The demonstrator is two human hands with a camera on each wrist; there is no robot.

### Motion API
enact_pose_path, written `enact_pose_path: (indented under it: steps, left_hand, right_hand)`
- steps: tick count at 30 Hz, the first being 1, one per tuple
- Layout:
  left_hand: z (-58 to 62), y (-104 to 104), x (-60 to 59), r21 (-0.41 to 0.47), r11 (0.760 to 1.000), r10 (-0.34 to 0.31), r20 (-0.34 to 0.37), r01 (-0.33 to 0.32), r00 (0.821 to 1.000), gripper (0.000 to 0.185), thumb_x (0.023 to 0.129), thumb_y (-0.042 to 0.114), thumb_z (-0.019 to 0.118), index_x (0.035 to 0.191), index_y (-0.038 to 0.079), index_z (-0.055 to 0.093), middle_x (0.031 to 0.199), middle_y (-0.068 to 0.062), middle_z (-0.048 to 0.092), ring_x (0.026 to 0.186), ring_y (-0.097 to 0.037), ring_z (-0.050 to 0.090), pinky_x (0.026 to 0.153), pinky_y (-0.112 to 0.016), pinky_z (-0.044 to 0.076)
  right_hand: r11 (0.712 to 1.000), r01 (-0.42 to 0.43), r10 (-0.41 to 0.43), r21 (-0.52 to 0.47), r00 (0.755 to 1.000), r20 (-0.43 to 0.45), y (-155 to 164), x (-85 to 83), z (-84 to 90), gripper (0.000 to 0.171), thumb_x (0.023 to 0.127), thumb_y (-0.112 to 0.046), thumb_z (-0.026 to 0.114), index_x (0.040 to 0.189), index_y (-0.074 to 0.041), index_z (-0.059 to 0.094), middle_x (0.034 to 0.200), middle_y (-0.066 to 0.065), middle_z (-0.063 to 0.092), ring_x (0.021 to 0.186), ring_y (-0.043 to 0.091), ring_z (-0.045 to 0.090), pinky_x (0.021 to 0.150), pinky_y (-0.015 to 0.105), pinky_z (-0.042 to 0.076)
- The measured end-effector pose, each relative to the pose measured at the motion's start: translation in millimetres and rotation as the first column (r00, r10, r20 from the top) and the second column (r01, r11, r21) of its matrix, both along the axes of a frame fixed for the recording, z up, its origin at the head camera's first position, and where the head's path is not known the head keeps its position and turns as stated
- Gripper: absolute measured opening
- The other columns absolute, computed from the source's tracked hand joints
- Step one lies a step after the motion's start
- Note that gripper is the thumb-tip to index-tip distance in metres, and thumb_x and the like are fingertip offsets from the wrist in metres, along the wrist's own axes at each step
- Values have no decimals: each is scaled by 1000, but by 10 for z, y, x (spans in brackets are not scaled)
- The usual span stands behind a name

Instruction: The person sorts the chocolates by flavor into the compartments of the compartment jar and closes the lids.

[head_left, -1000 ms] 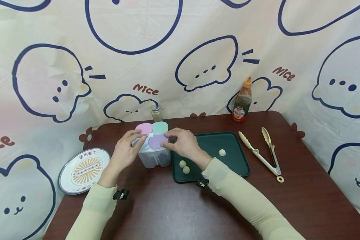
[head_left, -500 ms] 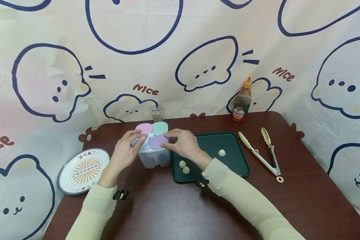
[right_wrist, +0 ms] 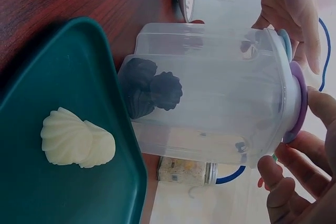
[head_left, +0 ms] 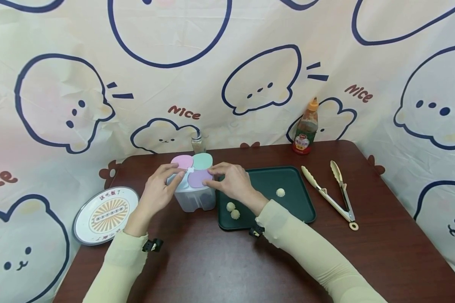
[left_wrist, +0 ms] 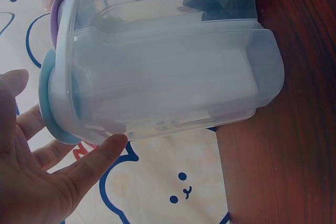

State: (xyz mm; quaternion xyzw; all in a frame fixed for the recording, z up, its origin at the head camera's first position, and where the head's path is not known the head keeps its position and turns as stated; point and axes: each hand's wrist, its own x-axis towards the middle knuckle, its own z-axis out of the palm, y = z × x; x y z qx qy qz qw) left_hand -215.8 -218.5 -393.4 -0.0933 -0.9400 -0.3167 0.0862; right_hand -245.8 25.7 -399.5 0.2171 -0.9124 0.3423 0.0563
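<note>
A translucent plastic storage container (head_left: 195, 198) stands upright on the table. Its white lid has pink, green, blue and purple flaps, all lying flat. At its left side my left hand (head_left: 160, 187) holds the lid around the blue flap (left_wrist: 48, 100), one finger reaching down the container's wall. From the other side, my right hand (head_left: 233, 182) holds the edge of the purple flap (head_left: 200, 179) between thumb and fingers. Through the wall, several dark fluted pieces (right_wrist: 166, 91) show at the bottom of one compartment.
Right of the container, a dark green tray (head_left: 265, 181) carries cream-coloured fluted pieces (head_left: 280, 192). Tongs (head_left: 343, 198) lie spread beyond it. A sauce bottle (head_left: 306, 130) and a small glass jar (head_left: 198, 145) stand at the back; a round patterned plate (head_left: 106, 216) is at left.
</note>
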Motion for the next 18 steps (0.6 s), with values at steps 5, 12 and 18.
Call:
enact_pose_path:
  steps: [5, 12, 18]
  left_hand:
    - [0, 2, 8, 0, 1000, -3, -3, 3, 1000, 54, 101, 57, 44, 129, 16, 66, 149, -11, 49, 139, -38, 45, 110, -65, 39]
    - [11, -54, 0, -24, 998, -50, -13, 50, 999, 48, 101, 51, 49, 130, 16, 66, 149, -12, 49, 138, -38, 45, 109, -64, 40]
    - [1, -169, -26, -33, 993, -112, 13, 112, 994, 43, 95, 41, 64, 133, 20, 64, 152, -8, 46, 139, -35, 43, 109, -63, 41]
  right_hand:
    - [1000, -6, 6, -4, 1000, -15, 9, -8, -5, 48, 83, -53, 77, 123, -27, 72, 125, -8, 70, 109, 14, 67, 74, 27, 54]
    - [995, -87, 86, -55, 996, -17, 67, -44, -20, 46, 86, -45, 76, 126, -23, 71, 119, -4, 71, 98, 11, 64, 82, 32, 56]
    - [990, -117, 117, -74, 993, 5, 160, -55, -39, 46, 88, -45, 74, 128, -23, 69, 121, -4, 69, 99, 14, 64, 77, 30, 54]
